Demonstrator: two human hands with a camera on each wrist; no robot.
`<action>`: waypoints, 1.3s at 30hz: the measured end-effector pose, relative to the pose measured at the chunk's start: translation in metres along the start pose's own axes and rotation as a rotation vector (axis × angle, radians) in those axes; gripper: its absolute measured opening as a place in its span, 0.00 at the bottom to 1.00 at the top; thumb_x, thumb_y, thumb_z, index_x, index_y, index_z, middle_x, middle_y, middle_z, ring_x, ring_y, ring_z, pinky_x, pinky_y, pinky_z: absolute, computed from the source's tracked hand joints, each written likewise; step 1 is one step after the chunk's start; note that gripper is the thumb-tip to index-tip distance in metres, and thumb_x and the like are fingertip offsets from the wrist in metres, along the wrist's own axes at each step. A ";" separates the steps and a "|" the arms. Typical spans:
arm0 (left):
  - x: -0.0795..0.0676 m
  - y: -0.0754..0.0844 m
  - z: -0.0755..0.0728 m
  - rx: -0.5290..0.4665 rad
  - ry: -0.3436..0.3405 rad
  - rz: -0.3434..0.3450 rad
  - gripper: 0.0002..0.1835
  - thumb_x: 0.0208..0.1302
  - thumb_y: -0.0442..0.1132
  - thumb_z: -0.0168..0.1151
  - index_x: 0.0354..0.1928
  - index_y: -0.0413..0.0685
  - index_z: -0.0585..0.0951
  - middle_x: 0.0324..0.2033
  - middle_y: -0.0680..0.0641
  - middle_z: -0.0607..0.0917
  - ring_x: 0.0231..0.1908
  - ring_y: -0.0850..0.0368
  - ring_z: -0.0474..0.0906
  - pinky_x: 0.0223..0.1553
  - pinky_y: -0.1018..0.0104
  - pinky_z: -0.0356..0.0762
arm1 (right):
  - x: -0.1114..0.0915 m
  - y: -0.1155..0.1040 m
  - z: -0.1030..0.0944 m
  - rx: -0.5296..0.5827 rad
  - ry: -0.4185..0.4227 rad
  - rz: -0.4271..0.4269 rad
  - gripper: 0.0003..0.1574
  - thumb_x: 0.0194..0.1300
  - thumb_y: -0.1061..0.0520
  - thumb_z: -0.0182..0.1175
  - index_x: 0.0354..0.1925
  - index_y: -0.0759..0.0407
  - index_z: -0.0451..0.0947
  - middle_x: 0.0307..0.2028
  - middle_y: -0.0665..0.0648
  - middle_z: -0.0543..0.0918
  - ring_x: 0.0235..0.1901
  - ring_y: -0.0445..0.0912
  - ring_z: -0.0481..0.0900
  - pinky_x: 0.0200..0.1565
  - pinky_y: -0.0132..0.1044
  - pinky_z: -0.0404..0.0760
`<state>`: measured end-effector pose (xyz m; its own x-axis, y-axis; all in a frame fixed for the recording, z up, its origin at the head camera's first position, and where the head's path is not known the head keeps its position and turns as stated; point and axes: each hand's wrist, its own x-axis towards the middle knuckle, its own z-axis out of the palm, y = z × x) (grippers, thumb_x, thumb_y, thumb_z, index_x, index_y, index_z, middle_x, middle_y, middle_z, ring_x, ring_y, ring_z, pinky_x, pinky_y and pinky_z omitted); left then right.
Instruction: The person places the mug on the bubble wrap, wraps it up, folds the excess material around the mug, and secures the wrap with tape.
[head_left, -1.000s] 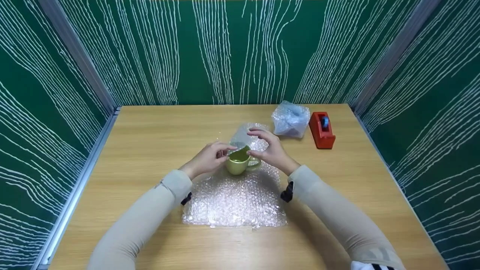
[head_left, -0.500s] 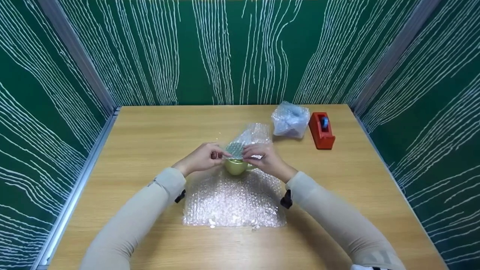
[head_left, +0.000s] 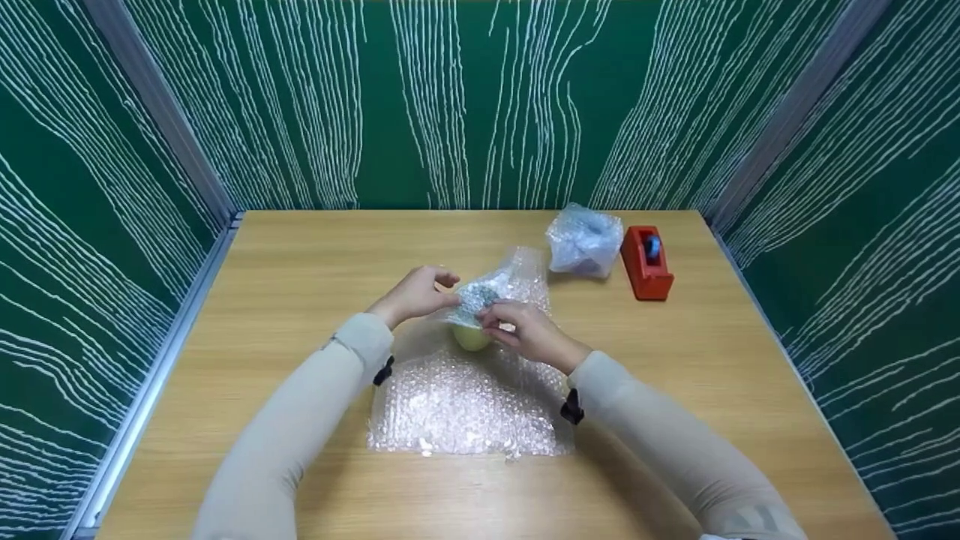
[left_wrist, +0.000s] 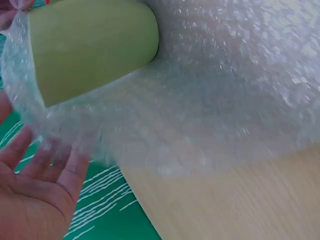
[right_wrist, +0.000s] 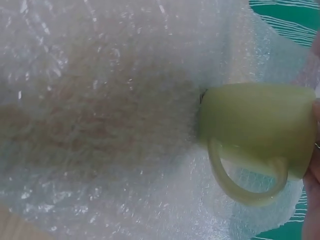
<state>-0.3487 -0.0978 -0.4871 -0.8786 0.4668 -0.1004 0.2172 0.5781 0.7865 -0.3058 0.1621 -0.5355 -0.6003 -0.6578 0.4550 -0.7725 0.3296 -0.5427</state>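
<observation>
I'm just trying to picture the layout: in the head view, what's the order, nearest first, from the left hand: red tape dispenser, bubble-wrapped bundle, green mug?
From the left hand:
1. Green mug, just to its right, partly covered by bubble wrap.
2. Bubble-wrapped bundle, toward the back right.
3. Red tape dispenser, farther right still.

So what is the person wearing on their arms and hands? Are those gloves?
No gloves: the left hand and right hand are bare. The left sleeve and right sleeve are long, plain-looking and pale beige, with creases by the elbows and cuffs at the wrists. A small black piece sticks out by each cuff.
</observation>
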 end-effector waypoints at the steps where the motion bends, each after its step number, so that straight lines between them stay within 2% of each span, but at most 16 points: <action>1: 0.002 -0.001 0.002 -0.001 0.004 -0.013 0.28 0.73 0.44 0.70 0.69 0.37 0.81 0.66 0.33 0.83 0.66 0.35 0.80 0.70 0.44 0.80 | 0.001 -0.001 0.000 -0.016 -0.008 0.000 0.08 0.68 0.70 0.71 0.45 0.64 0.85 0.50 0.63 0.92 0.51 0.60 0.91 0.59 0.49 0.90; 3: 0.004 -0.002 0.006 -0.013 0.013 -0.031 0.28 0.70 0.43 0.73 0.68 0.38 0.81 0.64 0.35 0.84 0.66 0.36 0.80 0.70 0.44 0.80 | 0.002 -0.004 0.000 -0.032 -0.019 0.006 0.09 0.68 0.69 0.71 0.46 0.64 0.85 0.49 0.62 0.92 0.48 0.58 0.91 0.59 0.51 0.90; 6: 0.006 -0.003 0.010 -0.037 0.039 -0.038 0.23 0.68 0.42 0.75 0.62 0.41 0.85 0.57 0.40 0.87 0.60 0.42 0.82 0.65 0.48 0.82 | 0.001 -0.005 -0.002 -0.018 -0.017 0.022 0.13 0.65 0.70 0.73 0.48 0.65 0.86 0.48 0.64 0.92 0.47 0.58 0.92 0.59 0.51 0.90; 12: 0.013 -0.007 0.018 -0.059 0.120 0.002 0.13 0.64 0.34 0.75 0.49 0.42 0.89 0.43 0.44 0.88 0.45 0.52 0.82 0.50 0.59 0.84 | -0.005 -0.007 -0.009 -0.015 0.098 -0.002 0.18 0.57 0.71 0.78 0.46 0.67 0.87 0.52 0.68 0.91 0.53 0.62 0.89 0.59 0.52 0.90; 15: 0.015 -0.009 0.021 -0.076 0.164 0.004 0.11 0.61 0.30 0.75 0.47 0.39 0.89 0.38 0.45 0.87 0.40 0.54 0.81 0.45 0.64 0.82 | -0.009 -0.008 -0.013 -0.030 0.128 -0.017 0.18 0.56 0.69 0.80 0.45 0.66 0.88 0.49 0.65 0.91 0.51 0.60 0.89 0.60 0.51 0.89; 18: 0.016 -0.011 0.024 -0.100 0.198 -0.021 0.11 0.61 0.28 0.73 0.46 0.39 0.89 0.37 0.47 0.86 0.39 0.55 0.79 0.44 0.66 0.81 | -0.015 -0.007 -0.016 -0.024 0.111 -0.008 0.18 0.55 0.70 0.80 0.44 0.65 0.88 0.45 0.62 0.91 0.47 0.58 0.89 0.57 0.48 0.90; 22: 0.016 -0.011 0.028 -0.122 0.224 -0.049 0.11 0.62 0.26 0.70 0.46 0.40 0.89 0.37 0.47 0.84 0.41 0.54 0.79 0.43 0.65 0.80 | -0.026 -0.004 -0.020 -0.012 0.050 0.027 0.18 0.56 0.69 0.80 0.45 0.62 0.88 0.43 0.60 0.91 0.45 0.57 0.89 0.54 0.47 0.90; 28: 0.015 -0.008 0.032 -0.099 0.267 -0.044 0.09 0.62 0.26 0.67 0.43 0.40 0.89 0.33 0.50 0.83 0.38 0.56 0.78 0.42 0.66 0.78 | -0.043 -0.002 -0.024 -0.029 -0.082 0.062 0.22 0.57 0.62 0.81 0.50 0.61 0.88 0.47 0.62 0.92 0.48 0.56 0.89 0.57 0.53 0.89; 34: 0.017 -0.007 0.036 -0.078 0.298 -0.039 0.10 0.60 0.26 0.67 0.43 0.40 0.90 0.31 0.52 0.82 0.37 0.56 0.78 0.43 0.65 0.78 | -0.053 0.001 -0.028 -0.096 -0.255 0.057 0.26 0.56 0.55 0.83 0.52 0.63 0.88 0.49 0.59 0.93 0.50 0.56 0.90 0.59 0.54 0.88; 39: 0.019 -0.007 0.040 -0.056 0.301 -0.043 0.11 0.60 0.25 0.66 0.44 0.39 0.90 0.32 0.49 0.84 0.38 0.55 0.78 0.47 0.61 0.81 | -0.065 -0.001 -0.029 -0.126 -0.419 0.097 0.27 0.56 0.52 0.83 0.52 0.61 0.89 0.50 0.58 0.92 0.52 0.54 0.89 0.60 0.53 0.87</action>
<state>-0.3500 -0.0664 -0.5192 -0.9748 0.2187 0.0443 0.1609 0.5513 0.8186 -0.2723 0.2242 -0.5434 -0.5553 -0.8290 0.0666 -0.7518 0.4661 -0.4664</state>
